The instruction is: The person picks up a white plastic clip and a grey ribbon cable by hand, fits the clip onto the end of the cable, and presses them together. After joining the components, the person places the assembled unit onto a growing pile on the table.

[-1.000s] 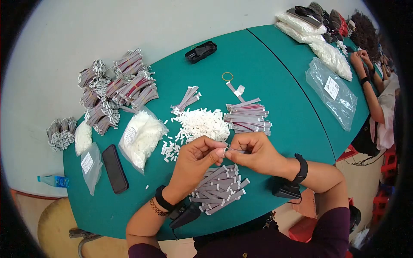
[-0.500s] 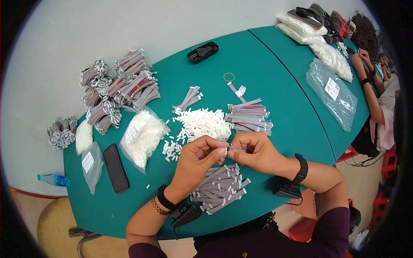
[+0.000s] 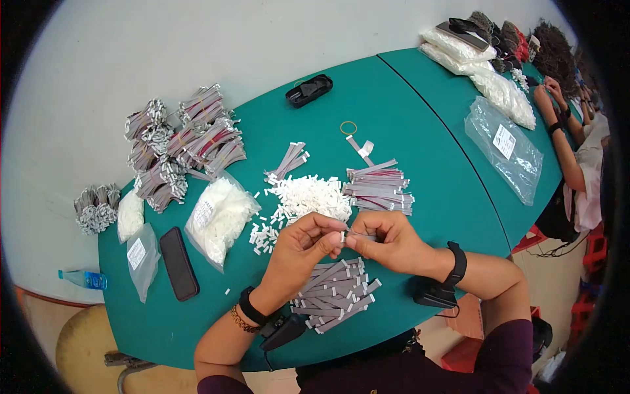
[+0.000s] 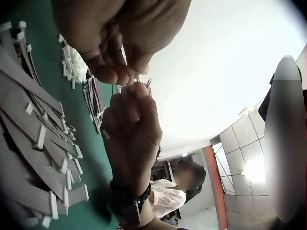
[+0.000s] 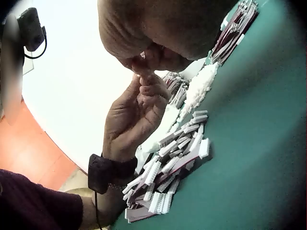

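Observation:
Above the green table, my left hand (image 3: 298,253) pinches a small white connector (image 3: 343,236) between thumb and fingers. Touching its fingertips, my right hand (image 3: 397,244) pinches the end of a grey ribbon cable (image 3: 365,237), mostly covered by the fingers. The left wrist view shows thin wire ends (image 4: 149,82) poking out where the fingertips meet. Below the hands lies a loose pile of grey cables with white connectors (image 3: 335,292). Just beyond them is a heap of small white housings (image 3: 308,197), with a stack of grey and red cables (image 3: 377,187) to its right.
Bundled cables (image 3: 197,138), a bag of white parts (image 3: 220,213) and a dark phone (image 3: 178,264) stand left. A black case (image 3: 309,90) and rubber band (image 3: 348,128) lie at the back. Across the table seam are a clear bag (image 3: 505,148) and another person's arms (image 3: 561,141).
The head view has tilted a little, so the table appears slightly lower. Both hands stay together with their fingertips shifting slightly around the connector and cable end.

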Demonstrator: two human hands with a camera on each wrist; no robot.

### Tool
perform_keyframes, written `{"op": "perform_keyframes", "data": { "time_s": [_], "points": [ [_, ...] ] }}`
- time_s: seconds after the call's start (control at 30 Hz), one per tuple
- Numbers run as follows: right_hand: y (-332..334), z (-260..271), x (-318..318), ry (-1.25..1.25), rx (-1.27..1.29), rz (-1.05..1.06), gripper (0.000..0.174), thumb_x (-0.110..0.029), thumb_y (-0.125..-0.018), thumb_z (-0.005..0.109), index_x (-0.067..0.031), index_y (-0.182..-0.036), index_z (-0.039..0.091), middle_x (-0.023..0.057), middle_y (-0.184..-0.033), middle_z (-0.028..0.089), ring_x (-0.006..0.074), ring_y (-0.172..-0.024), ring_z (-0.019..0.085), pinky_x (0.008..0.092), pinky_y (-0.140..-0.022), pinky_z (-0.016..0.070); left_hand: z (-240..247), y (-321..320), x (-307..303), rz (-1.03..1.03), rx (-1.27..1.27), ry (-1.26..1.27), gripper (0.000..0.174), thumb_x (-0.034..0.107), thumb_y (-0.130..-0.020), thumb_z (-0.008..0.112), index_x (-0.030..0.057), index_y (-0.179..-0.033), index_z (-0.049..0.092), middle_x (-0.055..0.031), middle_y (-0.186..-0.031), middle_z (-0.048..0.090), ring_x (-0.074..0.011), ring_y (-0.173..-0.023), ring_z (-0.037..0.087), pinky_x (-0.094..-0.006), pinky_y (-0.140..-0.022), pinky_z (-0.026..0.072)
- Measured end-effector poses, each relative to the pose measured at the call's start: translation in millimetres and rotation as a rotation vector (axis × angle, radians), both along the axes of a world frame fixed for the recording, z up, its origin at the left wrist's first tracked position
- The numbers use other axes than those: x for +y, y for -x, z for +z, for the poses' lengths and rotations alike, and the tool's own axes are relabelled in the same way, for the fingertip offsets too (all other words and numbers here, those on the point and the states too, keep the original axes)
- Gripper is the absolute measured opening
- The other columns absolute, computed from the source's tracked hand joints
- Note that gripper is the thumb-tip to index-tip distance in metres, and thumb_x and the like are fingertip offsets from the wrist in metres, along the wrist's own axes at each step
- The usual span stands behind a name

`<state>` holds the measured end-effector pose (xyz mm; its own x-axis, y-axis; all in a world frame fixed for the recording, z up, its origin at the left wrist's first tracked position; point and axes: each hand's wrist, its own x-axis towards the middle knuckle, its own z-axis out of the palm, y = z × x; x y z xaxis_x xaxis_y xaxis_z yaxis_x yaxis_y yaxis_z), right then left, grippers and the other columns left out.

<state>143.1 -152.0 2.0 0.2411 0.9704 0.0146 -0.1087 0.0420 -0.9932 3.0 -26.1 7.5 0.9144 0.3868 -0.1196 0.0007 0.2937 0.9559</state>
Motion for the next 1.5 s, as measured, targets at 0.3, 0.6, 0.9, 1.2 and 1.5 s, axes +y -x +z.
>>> {"op": "perform_keyframes", "data": {
  "time_s": [0.3, 0.6, 0.9, 1.2, 1.5],
  "points": [
    [-1, -3, 1, -0.012, -0.004, 0.004, 0.014, -0.01, -0.086, 0.06, -0.0019, -0.075, 0.055, -0.0069, -0.063, 0.045, -0.0003, -0.058, 0.035, 0.0199, -0.048, 0.027, 1, 3, 8, -0.207, 0.056, -0.304, 0.02, 0.021, -0.096, 0.044, 0.0039, -0.085, 0.046, 0.0029, -0.07, 0.04, -0.0058, -0.065, 0.034, -0.0205, -0.058, 0.0319],
    [-1, 2, -1, 0.019, 0.012, 0.034, 0.015, -0.01, -0.086, 0.059, -0.0021, -0.075, 0.055, -0.0063, -0.062, 0.046, -0.0001, -0.057, 0.038, 0.0197, -0.048, 0.0289, 4, 2, 10, -0.27, 0.038, -0.249, 0.021, 0.023, -0.096, 0.045, 0.006, -0.084, 0.045, 0.0036, -0.069, 0.039, -0.0046, -0.061, 0.032, -0.0193, -0.055, 0.0286],
    [-3, 1, 1, 0.069, 0.068, 0.115, 0.017, -0.011, -0.087, 0.058, -0.0015, -0.073, 0.055, -0.0056, -0.061, 0.047, 0.0005, -0.057, 0.04, 0.0204, -0.048, 0.0299, 1, 1, 9, -0.278, 0.033, -0.124, 0.019, 0.022, -0.095, 0.049, 0.0063, -0.084, 0.046, 0.0034, -0.068, 0.041, -0.0055, -0.061, 0.034, -0.0203, -0.056, 0.03],
    [0, 1, -3, 0.027, 0.01, 0.092, 0.019, -0.012, -0.088, 0.057, -0.0015, -0.072, 0.055, -0.0056, -0.061, 0.046, 0.001, -0.058, 0.038, 0.0214, -0.049, 0.0294, -4, 3, 7, -0.281, 0.026, 0.001, 0.02, 0.023, -0.093, 0.051, 0.0061, -0.084, 0.047, 0.0028, -0.068, 0.042, -0.006, -0.061, 0.037, -0.0208, -0.057, 0.0322],
    [2, 2, -6, -0.016, -0.09, 0.073, 0.019, -0.013, -0.089, 0.056, -0.001, -0.075, 0.055, -0.0044, -0.062, 0.045, 0.0017, -0.058, 0.037, 0.022, -0.048, 0.029, -6, 2, 5, -0.278, -0.012, -0.09, 0.021, 0.022, -0.094, 0.05, 0.0054, -0.082, 0.047, 0.0039, -0.068, 0.04, -0.0041, -0.061, 0.033, -0.0196, -0.054, 0.0284]
  ]
}}
